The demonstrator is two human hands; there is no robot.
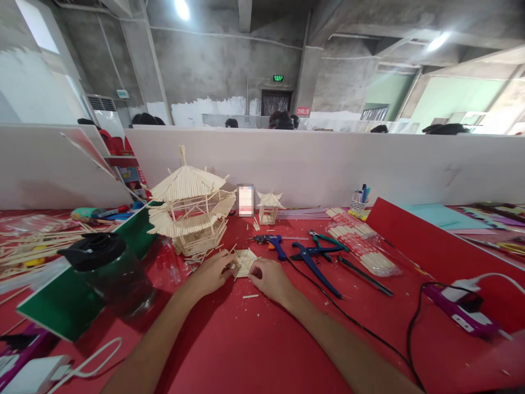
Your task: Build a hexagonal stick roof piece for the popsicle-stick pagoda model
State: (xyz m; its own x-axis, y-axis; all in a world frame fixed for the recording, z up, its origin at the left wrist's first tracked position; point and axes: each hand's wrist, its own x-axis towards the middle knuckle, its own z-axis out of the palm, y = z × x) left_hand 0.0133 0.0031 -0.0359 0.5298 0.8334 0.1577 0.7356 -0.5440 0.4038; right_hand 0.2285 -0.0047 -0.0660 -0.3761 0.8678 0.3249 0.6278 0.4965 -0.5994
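A small hexagonal panel of pale wooden sticks [245, 261] lies between my hands on the red tabletop. My left hand [216, 271] has its fingers bent and closed at the panel's left edge. At the lower right edge, my right hand [269, 277] pinches the panel, its fingertips partly hidden. One loose short stick [250, 296] lies just in front of the panel. Behind my left hand stands a large two-roofed pavilion model [188, 205] of the same sticks, with a small pavilion model [269, 207] farther back. A blue glue gun [277, 244] rests beyond my right hand.
Right of the glue gun lie blue-handled cutters [314, 265], green-handled pliers [324, 243], a dark slim tool [365, 276] and bagged sticks [361, 241]. A dark bottle [112, 276] stands at left by a green board [61, 301]. A black cable [348, 317] crosses the right side.
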